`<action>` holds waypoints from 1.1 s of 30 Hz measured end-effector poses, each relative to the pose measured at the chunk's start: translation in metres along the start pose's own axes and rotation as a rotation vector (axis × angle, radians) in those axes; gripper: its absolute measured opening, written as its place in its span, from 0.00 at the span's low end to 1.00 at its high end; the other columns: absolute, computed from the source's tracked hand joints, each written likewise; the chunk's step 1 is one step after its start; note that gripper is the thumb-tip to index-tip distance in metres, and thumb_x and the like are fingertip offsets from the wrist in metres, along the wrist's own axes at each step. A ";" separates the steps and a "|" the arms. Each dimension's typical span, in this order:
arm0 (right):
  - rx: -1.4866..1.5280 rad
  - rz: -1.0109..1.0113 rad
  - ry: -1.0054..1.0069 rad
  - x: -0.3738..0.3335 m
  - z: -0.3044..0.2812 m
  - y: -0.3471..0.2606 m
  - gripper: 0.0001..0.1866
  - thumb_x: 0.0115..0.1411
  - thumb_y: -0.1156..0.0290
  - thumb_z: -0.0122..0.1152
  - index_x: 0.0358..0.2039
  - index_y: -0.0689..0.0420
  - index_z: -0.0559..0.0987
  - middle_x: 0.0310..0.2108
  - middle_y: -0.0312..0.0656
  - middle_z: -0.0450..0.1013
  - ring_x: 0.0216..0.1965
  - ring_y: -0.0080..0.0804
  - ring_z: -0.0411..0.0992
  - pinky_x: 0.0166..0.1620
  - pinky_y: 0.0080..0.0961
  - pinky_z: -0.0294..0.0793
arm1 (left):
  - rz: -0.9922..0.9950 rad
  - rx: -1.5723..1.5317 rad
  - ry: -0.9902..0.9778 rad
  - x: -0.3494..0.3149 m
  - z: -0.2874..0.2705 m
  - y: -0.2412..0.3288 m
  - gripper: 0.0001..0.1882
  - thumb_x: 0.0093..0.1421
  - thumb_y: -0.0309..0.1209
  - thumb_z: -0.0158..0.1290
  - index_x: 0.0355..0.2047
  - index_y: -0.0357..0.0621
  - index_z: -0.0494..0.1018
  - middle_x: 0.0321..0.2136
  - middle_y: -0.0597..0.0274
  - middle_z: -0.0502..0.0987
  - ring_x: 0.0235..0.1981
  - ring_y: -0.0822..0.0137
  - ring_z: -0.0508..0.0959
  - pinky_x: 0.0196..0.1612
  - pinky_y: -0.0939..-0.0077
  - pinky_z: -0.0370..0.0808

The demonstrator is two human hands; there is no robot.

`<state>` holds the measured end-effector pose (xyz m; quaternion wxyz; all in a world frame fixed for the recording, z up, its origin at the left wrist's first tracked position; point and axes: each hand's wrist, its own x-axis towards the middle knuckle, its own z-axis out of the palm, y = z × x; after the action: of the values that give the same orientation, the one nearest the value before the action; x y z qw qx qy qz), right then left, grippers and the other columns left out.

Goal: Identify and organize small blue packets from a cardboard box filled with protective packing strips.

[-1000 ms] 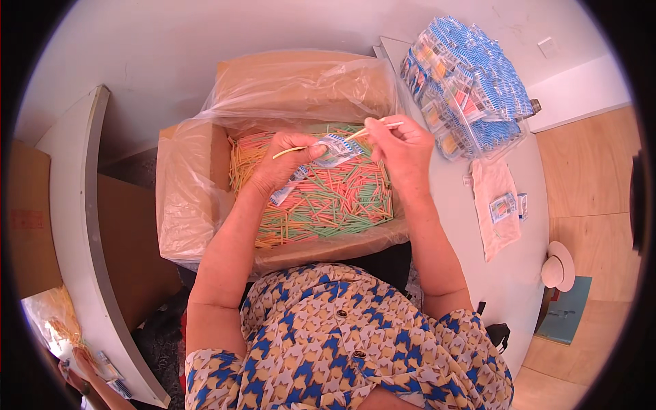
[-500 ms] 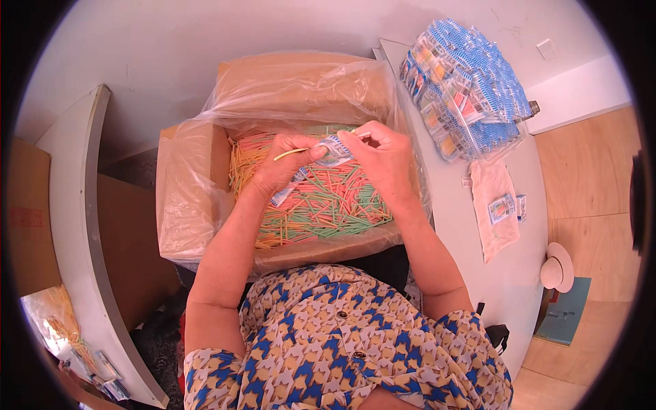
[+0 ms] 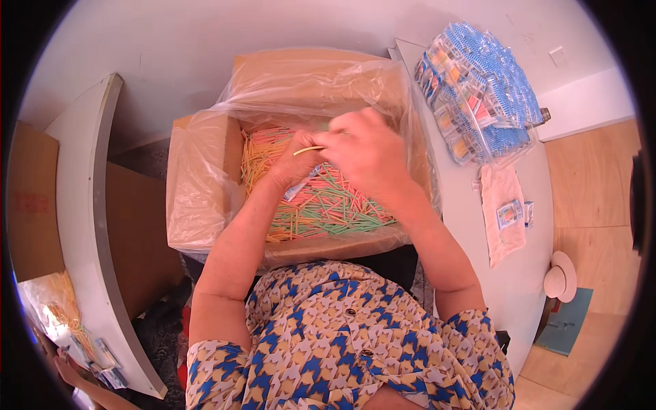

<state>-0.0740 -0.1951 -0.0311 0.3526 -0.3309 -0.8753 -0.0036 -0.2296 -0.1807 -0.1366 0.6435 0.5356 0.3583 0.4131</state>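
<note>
Worktop (image 3: 465, 239): packet tub (image 3: 502, 156), far edge, probably for reach.
Left hand (image 3: 297, 160): fingers pinch yellow stick (image 3: 307, 150) over carton (image 3: 198, 205).
Right hand (image 3: 370, 150): blurred; hold unclear.

We wear a short-sleeved shirt (image 3: 307, 342) printed with jagged blue, tan and pale grey patches, dark round buttons (image 3: 351, 311) down its front, our forearms (image 3: 236, 249) bare.

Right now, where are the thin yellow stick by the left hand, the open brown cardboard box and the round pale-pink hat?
Thin yellow stick (image 3: 307, 150): head view, middle of its visible length.
Open brown cardboard box (image 3: 270, 73): head view, back flap.
Round pale-pink hat (image 3: 557, 281): head view, crown.
</note>
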 end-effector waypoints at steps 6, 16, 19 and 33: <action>-0.070 -0.211 -0.250 -0.002 0.041 -0.009 0.15 0.36 0.76 0.66 0.29 0.57 0.77 0.32 0.36 0.70 0.34 0.34 0.69 0.33 0.30 0.71 | 0.199 0.464 0.046 -0.005 -0.004 -0.002 0.10 0.50 0.25 0.56 0.34 0.38 0.73 0.33 0.63 0.77 0.35 0.75 0.72 0.38 0.75 0.72; 0.109 -0.057 -0.328 -0.006 0.023 -0.005 0.11 0.41 0.78 0.64 0.27 0.59 0.72 0.29 0.39 0.69 0.33 0.37 0.71 0.31 0.31 0.72 | 0.081 0.277 0.007 -0.007 0.009 -0.011 0.11 0.53 0.25 0.57 0.38 0.41 0.74 0.37 0.63 0.77 0.38 0.73 0.73 0.42 0.75 0.73; 0.360 0.235 -0.091 -0.001 -0.014 -0.002 0.08 0.49 0.79 0.62 0.31 0.61 0.75 0.27 0.35 0.71 0.31 0.27 0.72 0.31 0.23 0.72 | 0.009 -0.033 0.060 -0.001 0.013 0.004 0.09 0.56 0.26 0.57 0.38 0.41 0.78 0.34 0.65 0.79 0.36 0.76 0.74 0.42 0.77 0.72; 0.716 0.695 0.257 -0.054 -0.052 0.019 0.04 0.56 0.81 0.61 0.33 0.64 0.78 0.29 0.34 0.75 0.31 0.15 0.71 0.35 0.13 0.71 | -0.028 -0.100 -0.108 -0.009 0.037 0.026 0.11 0.59 0.29 0.56 0.39 0.36 0.79 0.32 0.66 0.80 0.33 0.77 0.74 0.41 0.79 0.72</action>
<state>-0.0024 -0.2243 -0.0294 0.5290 -0.4578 -0.6094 0.3731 -0.2036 -0.2017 -0.1040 0.6934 0.5192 0.3095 0.3922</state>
